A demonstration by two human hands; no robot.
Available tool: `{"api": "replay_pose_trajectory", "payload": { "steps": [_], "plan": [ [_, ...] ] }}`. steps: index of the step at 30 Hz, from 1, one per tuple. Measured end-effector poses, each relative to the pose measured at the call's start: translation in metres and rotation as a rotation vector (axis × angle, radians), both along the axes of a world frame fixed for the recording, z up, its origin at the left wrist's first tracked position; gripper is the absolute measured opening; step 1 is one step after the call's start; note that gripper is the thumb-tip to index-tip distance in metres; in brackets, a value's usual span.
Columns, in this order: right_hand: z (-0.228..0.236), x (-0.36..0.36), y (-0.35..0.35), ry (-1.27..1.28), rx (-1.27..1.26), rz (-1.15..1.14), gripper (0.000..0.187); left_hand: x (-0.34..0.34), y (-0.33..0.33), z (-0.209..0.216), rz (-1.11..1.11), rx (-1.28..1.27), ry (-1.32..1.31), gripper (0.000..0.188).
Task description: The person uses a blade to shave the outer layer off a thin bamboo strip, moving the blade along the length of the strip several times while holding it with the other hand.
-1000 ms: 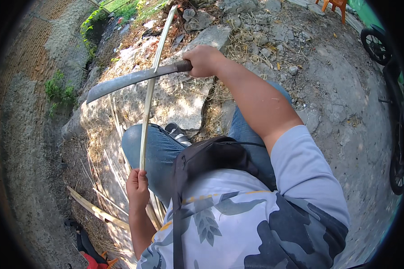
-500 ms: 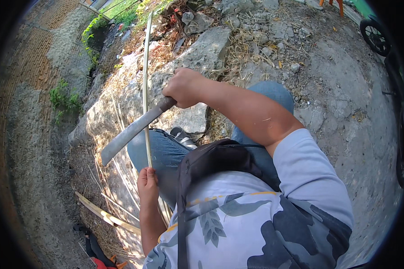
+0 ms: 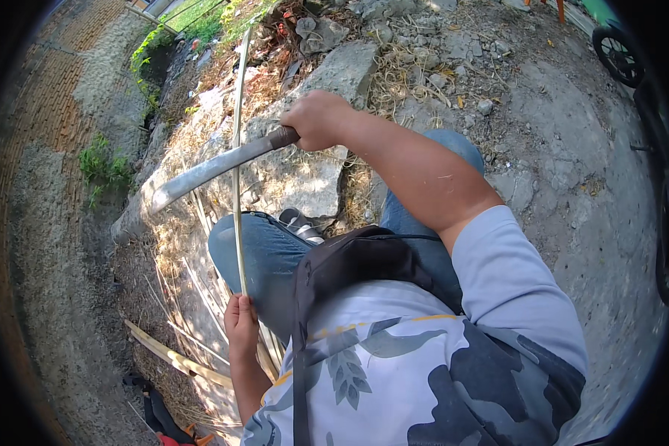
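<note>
A machete with a broad grey blade is gripped by its dark handle in my right hand. Its blade points left and slightly downward, crossing a long, pale strip of split bamboo. My left hand pinches the near end of that strip beside my left knee. From there the strip runs up and away, past the blade to the sunlit debris. Blade and strip overlap in the view; whether the edge bites into it I cannot tell.
More pale strips lie on the ground at my left. A large flat stone sits beyond my knees. A brick wall stands left, a wheeled vehicle far right. Another person's leg shows at the lower left.
My right hand and the machete have moved farther away along the strip, the blade turning more level. My left hand has come slightly nearer to me with the strip's end.
</note>
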State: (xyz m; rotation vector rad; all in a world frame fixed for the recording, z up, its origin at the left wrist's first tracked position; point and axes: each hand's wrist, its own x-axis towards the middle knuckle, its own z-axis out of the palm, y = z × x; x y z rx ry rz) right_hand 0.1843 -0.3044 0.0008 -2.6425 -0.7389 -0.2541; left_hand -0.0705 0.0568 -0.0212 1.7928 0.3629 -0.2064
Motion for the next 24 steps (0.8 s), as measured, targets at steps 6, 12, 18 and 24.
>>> {"api": "replay_pose_trajectory", "payload": {
  "steps": [6,12,18,24],
  "plan": [
    [0.002,-0.021,0.033,-0.197,-0.168,0.271,0.01,0.016,-0.02,0.006,0.083,-0.051,0.003,0.03],
    [-0.007,0.015,-0.024,-0.064,-0.058,-0.106,0.01,-0.007,0.012,0.004,-0.071,0.111,-0.063,0.029],
    [-0.001,0.007,-0.018,0.126,-0.041,-0.2,0.016,-0.007,0.006,-0.005,-0.037,0.063,0.004,0.029],
    [-0.001,-0.016,0.019,-0.016,-0.12,0.129,0.009,0.011,-0.015,-0.003,-0.044,0.064,-0.035,0.028]
  ]
}}
